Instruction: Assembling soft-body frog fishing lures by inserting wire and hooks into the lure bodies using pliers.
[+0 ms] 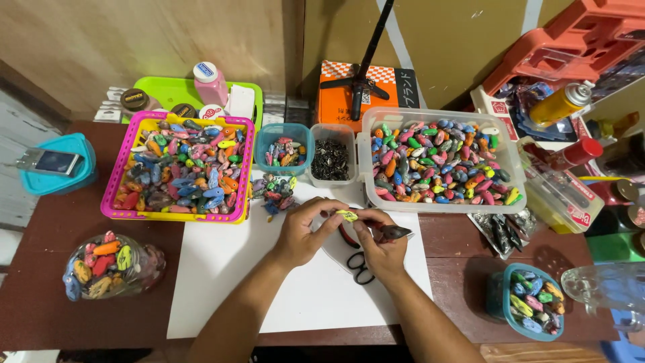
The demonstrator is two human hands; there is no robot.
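**Asker:** At the middle of the desk (87,222), what are the two hands doing?

**Describer:** They meet over a white sheet (222,269). The left hand (300,232) pinches a small yellow-green lure (347,215) in a closed grip, fingertips together on it. The right hand (381,245) is clamped around dark pliers (393,232), whose tip is just beside the lure.

**Asker:** What lies under them?

**Describer:** Black-handled scissors (359,265) rest on the sheet, partly hidden by the right hand.

**Asker:** And around them?

**Describer:** Behind the hands, a pink basket (134,215) and a clear tub (366,195) are both heaped with many-coloured lures. Between them stand a small blue tub (263,151) and a small clear tub of dark metal bits (330,160). A loose cluster of lures (272,191) lies near the left hand.
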